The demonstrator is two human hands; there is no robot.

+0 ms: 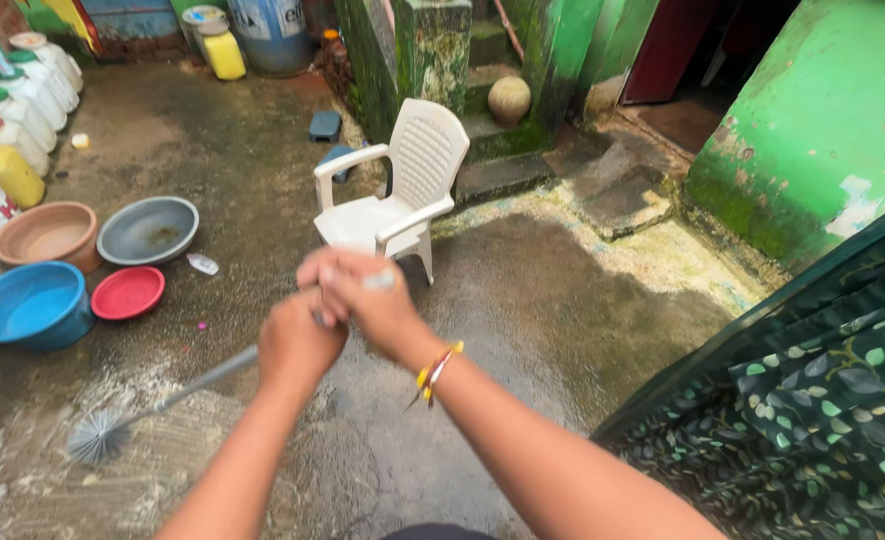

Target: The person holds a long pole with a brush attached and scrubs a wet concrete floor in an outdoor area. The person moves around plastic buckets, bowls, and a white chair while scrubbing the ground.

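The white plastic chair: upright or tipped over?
Upright. The white plastic chair stands on its legs on the wet ground, seat level and backrest raised, beyond the hands.

Long-handled brush [152,405]: thin grey rod, round bristle head of grey-white fibres at the far end. Tilted, running down and to the left from the fingers. Top of handle hidden inside both fists; the head is well away from the fingers, touching wet, scummy concrete ground [522,300]. Bristles look splayed, slightly blurred.
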